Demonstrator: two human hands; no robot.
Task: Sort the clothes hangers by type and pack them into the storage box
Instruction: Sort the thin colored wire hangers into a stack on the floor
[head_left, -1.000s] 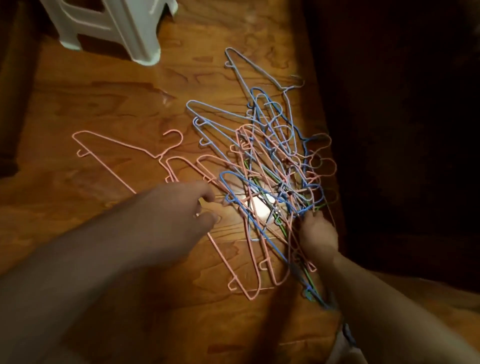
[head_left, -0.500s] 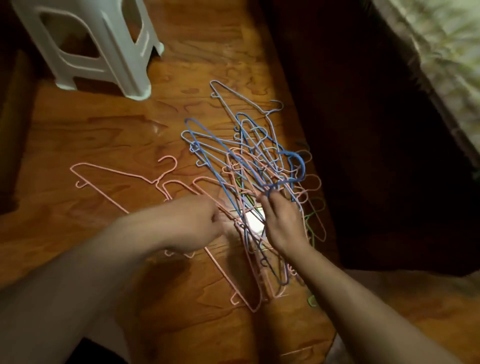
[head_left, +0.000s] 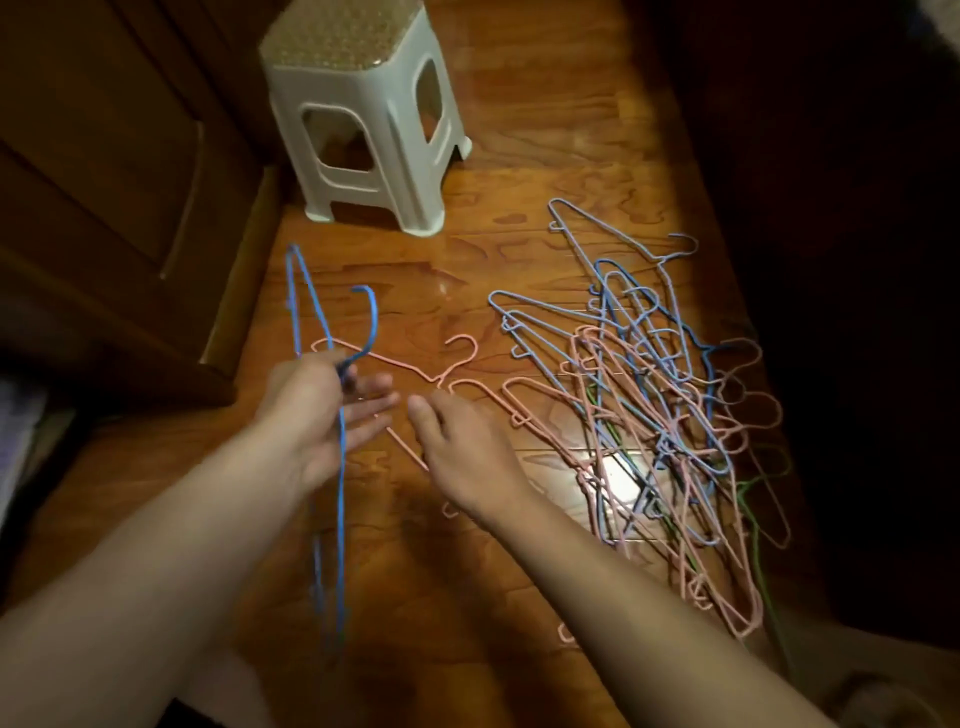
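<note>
My left hand (head_left: 322, 410) holds one blue wire hanger (head_left: 340, 493) up off the floor, thumb pinching it near the neck below the hook, the other fingers stretched out. My right hand (head_left: 467, 452) hovers just right of it, fingers loose and holding nothing, above a single pink hanger (head_left: 410, 368) that lies flat on the floor. To the right sits a tangled pile of hangers (head_left: 649, 415): blue, pink and a few green wire ones. No storage box is in view.
A white plastic stool (head_left: 363, 119) stands at the back on the wooden floor (head_left: 467, 597). A dark wooden cabinet (head_left: 104, 182) runs along the left. Dark furniture (head_left: 831, 260) borders the pile on the right.
A blue hanger has come out of the pile and is now up in my left hand at the left. My right hand has left the pile and moved left.
</note>
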